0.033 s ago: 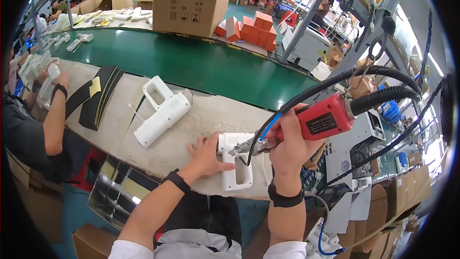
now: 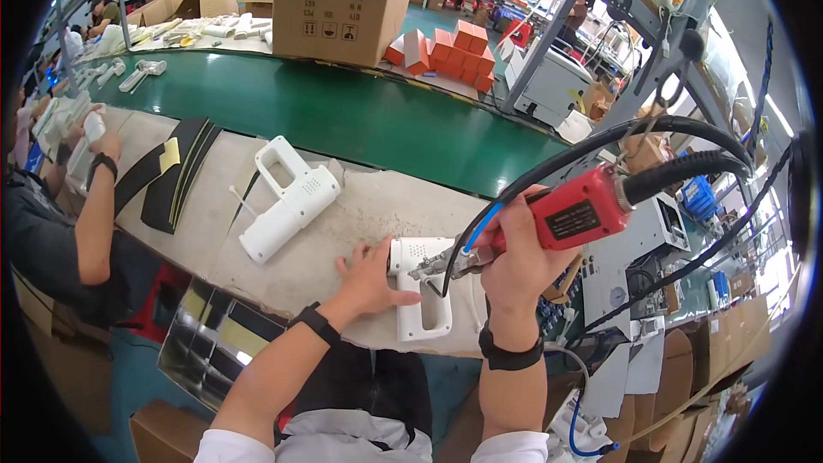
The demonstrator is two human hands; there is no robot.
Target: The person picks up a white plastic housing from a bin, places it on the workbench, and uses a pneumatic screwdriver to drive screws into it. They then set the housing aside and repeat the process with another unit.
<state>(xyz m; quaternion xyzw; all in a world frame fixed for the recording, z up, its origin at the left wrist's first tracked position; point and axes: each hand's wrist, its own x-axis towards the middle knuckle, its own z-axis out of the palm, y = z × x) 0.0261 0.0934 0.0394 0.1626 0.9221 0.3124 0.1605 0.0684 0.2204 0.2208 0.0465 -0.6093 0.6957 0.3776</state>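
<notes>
A white plastic housing with a looped handle (image 2: 437,326) lies on the worktable just ahead of me. My left hand (image 2: 370,281) steadies it at its left edge, the thumb across it and the fingertips on the table side. In my right hand (image 2: 523,261) is a red powered screwdriver (image 2: 581,210), held slantwise. Its metal front end points down at the housing, around screw-hole level; the exact contact of the tip is too small to tell. A black cable and a thin hose run from the tool to the right. Farther left lies a second white housing (image 2: 291,206).
Beyond the table runs a green conveyor belt (image 2: 343,103), with a large cardboard box (image 2: 343,0) and orange boxes (image 2: 454,51) past it. Black strips (image 2: 176,176) lie at the left, near a co-worker's arm (image 2: 96,223). Thick cables (image 2: 677,129) hang at the right.
</notes>
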